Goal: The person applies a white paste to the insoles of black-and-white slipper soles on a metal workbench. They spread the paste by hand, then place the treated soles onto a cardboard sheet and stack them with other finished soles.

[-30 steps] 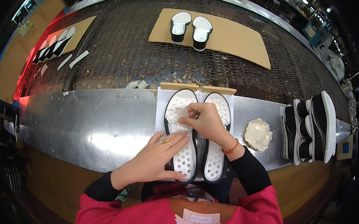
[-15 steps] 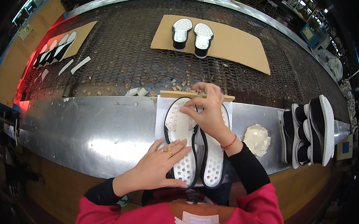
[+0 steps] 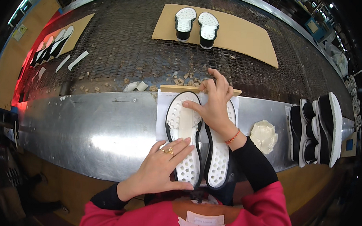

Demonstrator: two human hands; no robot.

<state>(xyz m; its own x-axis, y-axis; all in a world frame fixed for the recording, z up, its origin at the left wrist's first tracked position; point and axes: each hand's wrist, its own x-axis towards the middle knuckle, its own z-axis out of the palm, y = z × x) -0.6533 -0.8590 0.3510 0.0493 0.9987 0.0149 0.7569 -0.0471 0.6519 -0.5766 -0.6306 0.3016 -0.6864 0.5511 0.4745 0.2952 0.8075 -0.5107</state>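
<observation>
Two white shoe soles with dark rims lie side by side in front of me, their white faces dotted with round holes. On the left sole (image 3: 188,166), a pale smooth strip (image 3: 185,122) runs along the middle of the upper half. My left hand (image 3: 156,166) rests flat across its lower half, fingers stretched out. My right hand (image 3: 216,109) is open, its thumb touching the upper part of that sole and its other fingers spread above the right sole (image 3: 218,168), which they partly cover. A white sheet (image 3: 162,111) lies under the soles.
A wooden bar (image 3: 176,88) edges the sheet's far side. To the right are a cream-coloured round lump (image 3: 264,137) and several stacked black-and-white soles (image 3: 329,129). Beyond the metal ledge (image 3: 83,133), a mesh belt (image 3: 122,46) carries cardboard (image 3: 244,42) with two soles.
My right hand has opened from a pinch near the left sole's top, its fingers spreading toward the wooden bar. My left hand stays on the sole. The view has shifted slightly.
</observation>
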